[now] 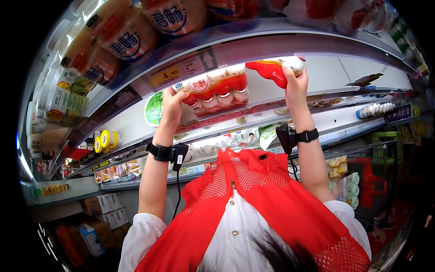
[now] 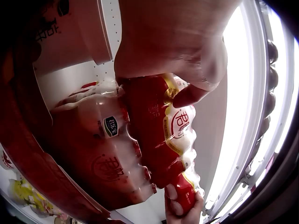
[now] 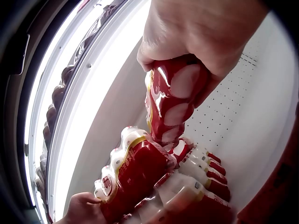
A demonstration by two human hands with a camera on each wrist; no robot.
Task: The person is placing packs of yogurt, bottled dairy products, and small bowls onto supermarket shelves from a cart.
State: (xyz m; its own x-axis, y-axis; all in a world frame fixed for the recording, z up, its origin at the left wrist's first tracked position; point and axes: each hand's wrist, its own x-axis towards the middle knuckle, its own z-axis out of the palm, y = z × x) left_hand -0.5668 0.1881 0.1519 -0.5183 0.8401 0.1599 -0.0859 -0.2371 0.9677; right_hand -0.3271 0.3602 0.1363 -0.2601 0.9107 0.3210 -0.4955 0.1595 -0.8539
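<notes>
**2 Hands, 2 Packs at the Shelf**

In a lit shelf bay (image 1: 326, 75), we see the left hand (image 1: 171, 108) grasping 1 end of the left pack (image 1: 199, 84), a cluster of small bottles (image 2: 188, 140) in red wrap (image 2: 148, 135), its thumb laid over the edge and its other fingers largely hidden. The right hand (image 1: 297, 87) clasps the right end of the right pack (image 3: 175, 100), its thumb and fingers curled round it. The 2 packs lie nearly end to end; other packs (image 2: 105, 149) sit just beside the left pack. Whether the bay bears any of their weight, we cannot tell. We judge each pack moderately heavy if full: firm bottles, but thin, slick wrap that may flex or tear. We would grip across the bottles at both ends, never by loose wrap.
</notes>
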